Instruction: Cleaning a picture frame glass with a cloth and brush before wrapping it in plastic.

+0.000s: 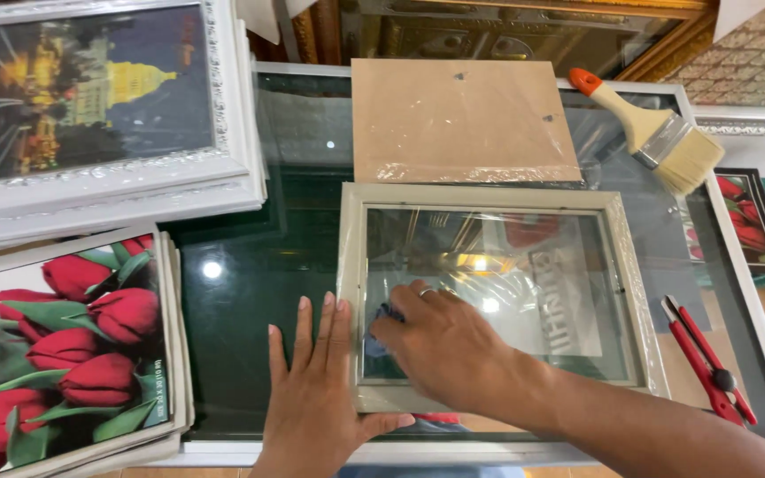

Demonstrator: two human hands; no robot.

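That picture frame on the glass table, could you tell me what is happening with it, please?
A person has a pale picture frame lying flat on the glass table. The left hand lies flat, fingers on the frame's left edge. The right hand presses a small blue cloth onto the frame's glass pane. A backing board, a paintbrush and a red cutter lie nearby, with tulip prints stacked on the left.

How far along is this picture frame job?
Done: the frame lies flat on the glass table with its pane in. In hand: the right hand presses a blue cloth on the glass, and the left hand steadies the frame's edge. Left, probably: the backing board lies apart behind the frame, and the brush and red cutter lie unused.
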